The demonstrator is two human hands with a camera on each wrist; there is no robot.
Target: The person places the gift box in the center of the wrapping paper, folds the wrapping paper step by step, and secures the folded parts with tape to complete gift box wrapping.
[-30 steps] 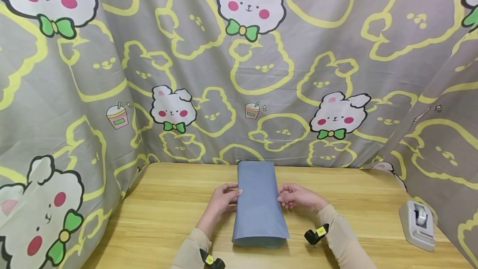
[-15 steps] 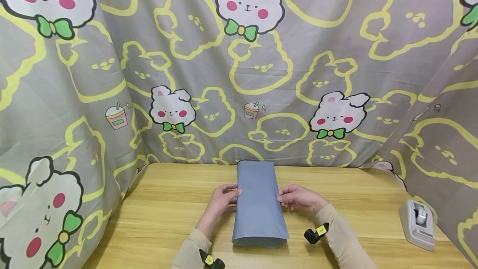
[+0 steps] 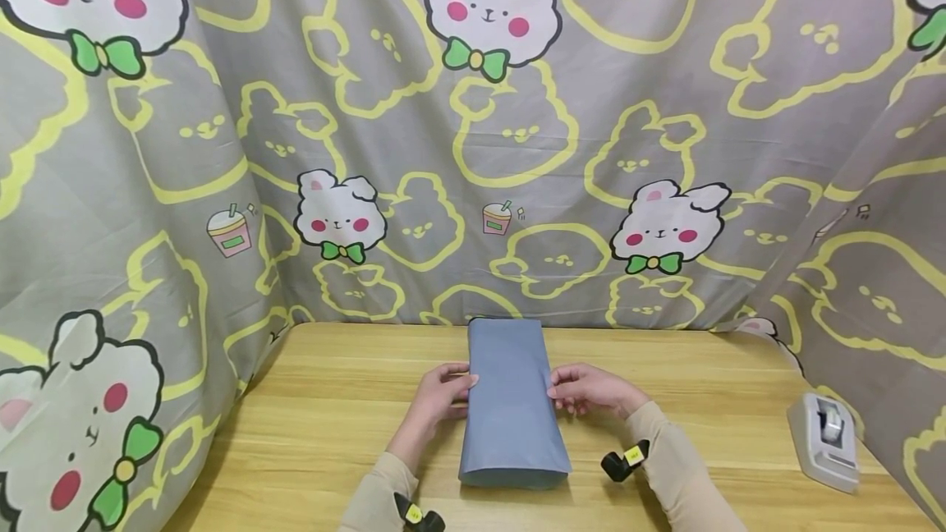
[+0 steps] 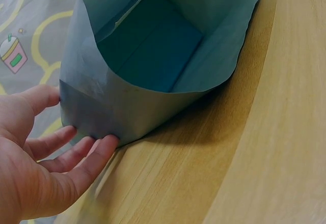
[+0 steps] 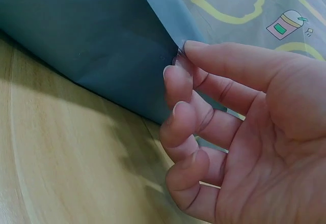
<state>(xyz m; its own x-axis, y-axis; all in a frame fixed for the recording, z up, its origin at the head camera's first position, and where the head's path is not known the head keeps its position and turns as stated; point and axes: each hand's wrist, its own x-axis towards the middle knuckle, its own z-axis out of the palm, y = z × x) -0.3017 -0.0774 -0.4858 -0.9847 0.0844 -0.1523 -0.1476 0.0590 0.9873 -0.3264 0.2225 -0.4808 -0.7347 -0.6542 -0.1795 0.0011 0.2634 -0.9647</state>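
Note:
Blue-grey wrapping paper [image 3: 510, 409] lies on the wooden table as a long flattened tube, its mouth facing me. Looking into that mouth, the left wrist view shows a flat darker blue face [image 4: 153, 46] deep inside. My left hand [image 3: 441, 394] holds the tube's left side, thumb at the upper edge and fingers at the lower edge. On the other side, my right hand [image 3: 591, 390] pinches at the paper's edge between thumb and forefinger, its other fingers curled. A small clear, shiny bit [image 5: 179, 56] shows at those fingertips, beside the flap's edge.
A grey tape dispenser [image 3: 826, 442] stands at the table's right side. A patterned curtain [image 3: 414, 138] hangs behind the table and along both sides. Both sleeves carry a small black wrist camera [image 3: 624, 462]. Bare tabletop [image 3: 318, 401] lies left of the paper.
Both hands and the paper stay nearly in place; the right fingertips sit slightly closer against the paper's right edge. The whole view has shifted a little.

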